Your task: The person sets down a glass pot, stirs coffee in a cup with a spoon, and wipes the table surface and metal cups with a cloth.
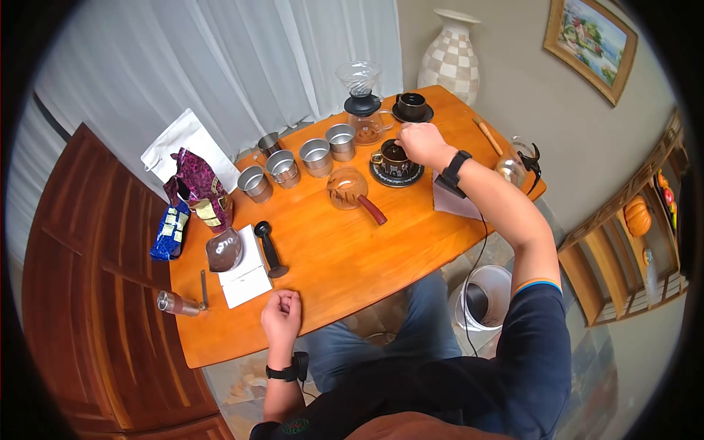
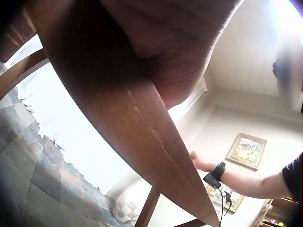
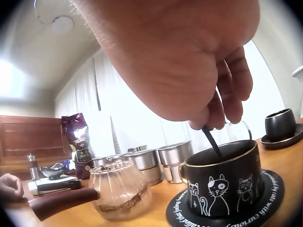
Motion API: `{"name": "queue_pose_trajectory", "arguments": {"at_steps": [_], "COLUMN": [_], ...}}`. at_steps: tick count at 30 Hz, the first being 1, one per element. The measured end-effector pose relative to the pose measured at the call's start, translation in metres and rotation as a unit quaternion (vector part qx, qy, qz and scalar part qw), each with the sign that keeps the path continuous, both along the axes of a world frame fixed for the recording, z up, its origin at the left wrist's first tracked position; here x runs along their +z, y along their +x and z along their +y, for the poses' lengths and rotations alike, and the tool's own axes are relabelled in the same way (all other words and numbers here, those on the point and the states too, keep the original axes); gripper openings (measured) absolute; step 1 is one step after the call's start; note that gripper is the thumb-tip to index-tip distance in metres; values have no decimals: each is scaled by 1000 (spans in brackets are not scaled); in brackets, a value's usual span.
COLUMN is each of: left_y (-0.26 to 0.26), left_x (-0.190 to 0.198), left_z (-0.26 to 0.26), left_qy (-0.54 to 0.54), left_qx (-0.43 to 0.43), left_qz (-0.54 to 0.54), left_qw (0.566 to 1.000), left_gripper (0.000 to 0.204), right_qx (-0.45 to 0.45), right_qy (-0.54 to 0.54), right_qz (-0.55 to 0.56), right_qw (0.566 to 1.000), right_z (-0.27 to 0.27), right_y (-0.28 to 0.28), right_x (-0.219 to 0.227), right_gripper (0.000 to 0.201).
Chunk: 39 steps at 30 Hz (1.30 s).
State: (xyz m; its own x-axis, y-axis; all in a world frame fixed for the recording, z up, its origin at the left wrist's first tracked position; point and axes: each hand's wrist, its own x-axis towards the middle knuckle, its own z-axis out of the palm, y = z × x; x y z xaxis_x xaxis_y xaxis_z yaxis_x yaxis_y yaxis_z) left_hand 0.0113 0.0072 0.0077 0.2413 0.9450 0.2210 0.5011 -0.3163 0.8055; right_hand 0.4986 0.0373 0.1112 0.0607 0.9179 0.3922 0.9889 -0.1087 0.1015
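Note:
My right hand [image 1: 422, 144] pinches a thin black stick [image 3: 212, 141], perhaps a spoon handle, whose lower end is inside a black cup [image 3: 222, 182] with cat drawings and a gold rim. The cup stands on a black saucer [image 3: 272, 198] with white lettering. What the cup contains is hidden. Left of it on the table is a glass pot [image 1: 346, 188] with brown residue and a red-brown handle [image 1: 372, 210]. My left hand [image 1: 281, 317] rests at the table's front edge with its fingers loosely curled, holding nothing.
Metal cups [image 1: 316, 158] line the back beside a glass dripper [image 1: 360, 79] and a second black cup [image 1: 412, 107]. Coffee bags [image 1: 202, 192], a white scale [image 1: 246, 277], a black tamper-like tool [image 1: 270, 249] and a grinder [image 1: 178, 303] are at left. A bin [image 1: 488, 297] stands below right.

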Motion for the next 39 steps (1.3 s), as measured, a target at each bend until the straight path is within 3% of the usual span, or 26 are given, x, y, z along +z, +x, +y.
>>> {"name": "queue_pose_trajectory", "arguments": {"at_steps": [11,21,25,28,33,39], "left_y": [-2,-2,-2,-4,-1,-3], "left_x": [-5,0,-8,-10,-5,-9], "left_z": [2,1,3,4,1,4], "left_qy": [6,-9,18,9,27,24], "left_qx": [-9,-10,2,-2,-7,-7], "left_qz": [11,11,-3,-15,-20,-4], "left_qw": [1000,1000,1000,1000,999,1000], "left_gripper": [9,9,12,12,13,12], "right_qx": [64,5,23,-2,36,-5], "right_qy": [-45,-10,27,-8,-64,-54], "right_qz": [41,-42,-20,5,43,6], "right_qw": [996,999,999,1000,996,998], "right_z": [-17,-5,5,5,-19,-13], "right_y": [-9,1,-2,-13,-25,-3], "right_x": [23,2,-7,-5,28,22], "right_gripper": [15,14,15,15,13,13]}}
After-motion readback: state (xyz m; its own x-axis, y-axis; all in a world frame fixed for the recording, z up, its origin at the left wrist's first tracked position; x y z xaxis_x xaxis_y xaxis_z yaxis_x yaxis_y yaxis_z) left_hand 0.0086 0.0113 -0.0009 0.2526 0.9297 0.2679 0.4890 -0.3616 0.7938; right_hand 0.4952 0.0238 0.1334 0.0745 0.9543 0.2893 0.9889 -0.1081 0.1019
